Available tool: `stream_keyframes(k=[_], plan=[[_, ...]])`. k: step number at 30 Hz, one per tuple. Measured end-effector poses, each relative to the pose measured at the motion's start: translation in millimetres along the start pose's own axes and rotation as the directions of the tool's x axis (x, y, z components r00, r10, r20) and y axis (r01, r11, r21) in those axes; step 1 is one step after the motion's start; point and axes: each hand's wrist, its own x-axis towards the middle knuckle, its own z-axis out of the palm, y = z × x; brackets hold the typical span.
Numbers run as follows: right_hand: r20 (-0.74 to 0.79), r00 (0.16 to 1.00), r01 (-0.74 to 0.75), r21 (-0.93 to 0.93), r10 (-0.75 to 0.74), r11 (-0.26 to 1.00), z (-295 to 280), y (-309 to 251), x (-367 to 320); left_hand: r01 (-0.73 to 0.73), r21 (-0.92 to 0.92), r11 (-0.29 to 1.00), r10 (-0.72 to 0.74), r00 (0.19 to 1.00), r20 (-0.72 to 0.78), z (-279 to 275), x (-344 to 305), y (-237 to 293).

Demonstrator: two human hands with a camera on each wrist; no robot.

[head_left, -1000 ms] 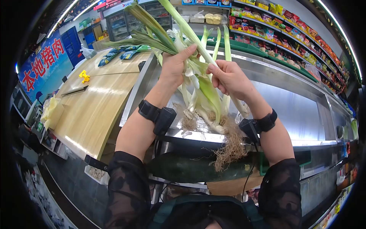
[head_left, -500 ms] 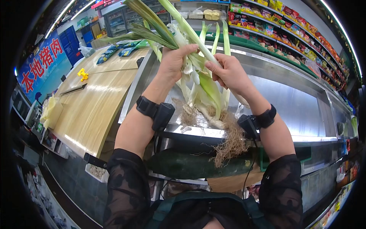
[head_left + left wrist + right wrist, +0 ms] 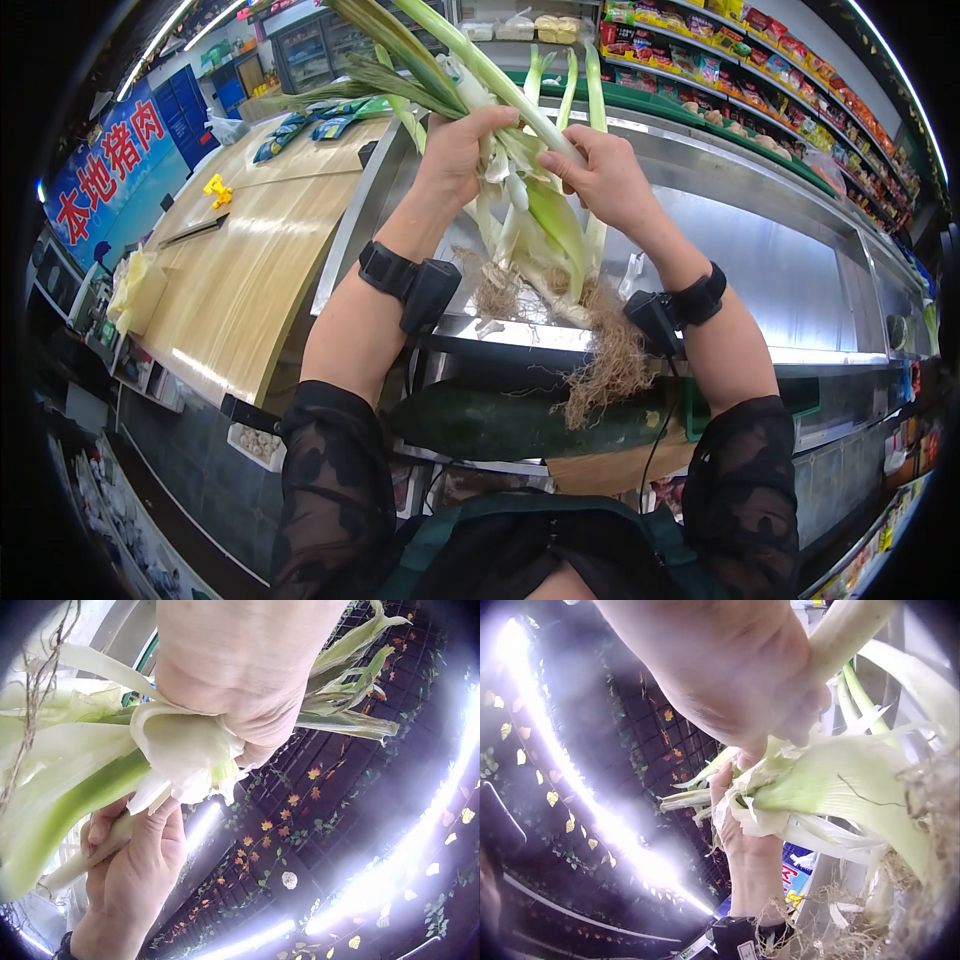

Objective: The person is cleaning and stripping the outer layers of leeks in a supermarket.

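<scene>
My left hand (image 3: 455, 160) grips a bundle of leeks (image 3: 545, 215), its thumb across the front. Torn pale outer leaves bunch around that thumb. Beside it my right hand (image 3: 605, 180) holds one long leek stalk (image 3: 500, 85) with thumb and fingers; the stalk slants from the upper left down through the grip. In the right wrist view its pale lower end (image 3: 847, 637) sticks out of the right hand. Brown stringy roots (image 3: 605, 375) hang over the front edge of a metal tray (image 3: 745, 270). Several green-topped leeks (image 3: 595, 95) lie behind the hands.
Under the tray's front edge lies a large dark green gourd (image 3: 480, 420). A wooden table (image 3: 270, 250) with a yellow object (image 3: 217, 190) and blue-green packets (image 3: 285, 135) stands on the left. Shelves of snack packets (image 3: 700, 65) rise at the back right.
My right hand has shifted slightly along the stalk, and its fingers are wrapped closer round it. The left hand keeps its grip on the bundle. The head view has tilted a little.
</scene>
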Motion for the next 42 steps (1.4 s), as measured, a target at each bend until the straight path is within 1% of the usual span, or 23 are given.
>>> stream_keyframes(k=[3,5,6,8,9,11,15,17,18,19,21,22,24,25,27,28,30,31,33,35,40,42], plan=[[-0.011,0.999,0.044,-0.044,-0.045,0.998,0.1,0.5,0.8,-0.009,-0.019,1.0,0.009,1.0,0.004,-0.4,2.8,-1.2],[-0.023,0.997,0.068,-0.024,-0.068,0.997,2.1,0.8,-0.3,0.003,-0.12,0.993,-0.009,0.999,-0.046,2.3,3.3,-2.0],[-0.018,0.998,0.066,-0.023,-0.067,0.998,2.6,2.3,-0.4,0.004,-0.121,0.993,-0.011,0.999,-0.051,1.2,2.7,-2.1],[-0.018,0.996,0.09,-0.029,-0.091,0.995,2.6,5.3,1.4,0.105,-0.109,0.988,-0.115,0.989,-0.088,-1.4,2.7,-0.8],[-0.018,0.996,0.091,-0.027,-0.091,0.995,1.9,2.0,0.9,0.105,-0.107,0.989,-0.115,0.989,-0.09,-1.6,1.9,0.4],[0.076,0.993,-0.106,0.2,0.093,0.974,-1.4,-5.6,-1.1,0.097,-0.082,0.992,-0.106,0.987,-0.119,-1.3,0.7,2.3],[0.076,0.992,-0.116,0.262,0.1,0.958,-1.6,-7.9,-1.5,0.105,-0.106,0.989,-0.119,0.983,-0.136,-0.1,2.3,3.3],[0.054,0.992,-0.124,0.27,0.114,0.955,-2.2,-8.3,-1.3,0.161,-0.17,0.972,-0.188,0.969,-0.16,3.8,-0.5,5.8],[0.025,0.993,-0.12,0.226,0.118,0.967,-2.6,-9.7,-1.6,0.207,-0.214,0.955,-0.229,0.97,-0.08,4.0,-2.9,9.6],[0.022,0.993,-0.118,0.224,0.116,0.967,-2.8,-8.0,0.0,0.206,-0.215,0.955,-0.227,0.971,-0.077,7.3,-3.3,11.4],[-0.07,0.997,0.001,0.128,0.008,0.992,-0.7,-2.6,0.5,0.147,-0.179,0.973,-0.162,0.984,-0.072,12.4,-5.9,10.4],[-0.07,0.997,-0.003,0.127,0.012,0.992,-0.4,-1.4,-0.5,0.15,-0.181,0.972,-0.166,0.984,-0.072,12.2,-6.2,8.0],[-0.045,0.999,0.002,0.137,0.004,0.991,0.6,-1.5,-0.3,0.085,-0.056,0.995,-0.091,0.991,-0.1,10.8,-4.8,5.0],[-0.047,0.999,0.005,0.137,0.002,0.99,0.4,-2.7,-0.5,0.083,-0.054,0.995,-0.088,0.991,-0.099,10.4,-5.1,4.5],[0.032,0.997,-0.069,0.208,0.064,0.976,-0.9,-7.7,-2.3,0.034,-0.023,0.999,-0.037,0.991,-0.125,10.1,-6.7,4.0],[0.029,0.998,-0.062,0.208,0.058,0.976,-1.7,-10.5,-3.4,-0.014,-0.066,0.998,0.008,0.996,-0.09,10.7,-6.9,1.8],[0.153,0.979,-0.183,0.381,0.134,0.906,-3.4,-15.8,-5.1,-0.04,-0.071,0.997,0.034,0.996,-0.088,12.6,-7.8,0.5],[0.151,0.98,-0.18,0.381,0.13,0.907,-3.8,-17.3,-5.1,-0.058,-0.079,0.995,0.051,0.995,-0.089,13.7,-8.3,0.3],[0.186,0.976,-0.181,0.427,0.109,0.886,-3.4,-18.5,-6.4,-0.047,-0.085,0.995,0.039,0.995,-0.097,14.3,-8.4,0.6],[0.19,0.977,-0.176,0.426,0.102,0.887,-2.6,-16.1,-6.0,-0.034,-0.108,0.994,0.027,0.997,-0.072,13.9,-8.2,0.7],[0.18,0.979,-0.167,0.422,0.098,0.891,-4.6,-15.9,-4.3,-0.035,-0.113,0.993,0.028,0.997,-0.068,17.0,-9.9,5.8],[0.109,0.991,-0.113,0.334,0.081,0.936,-3.2,-13.6,-4.0,-0.032,-0.113,0.993,0.024,0.997,-0.073,15.5,-8.8,3.9]])
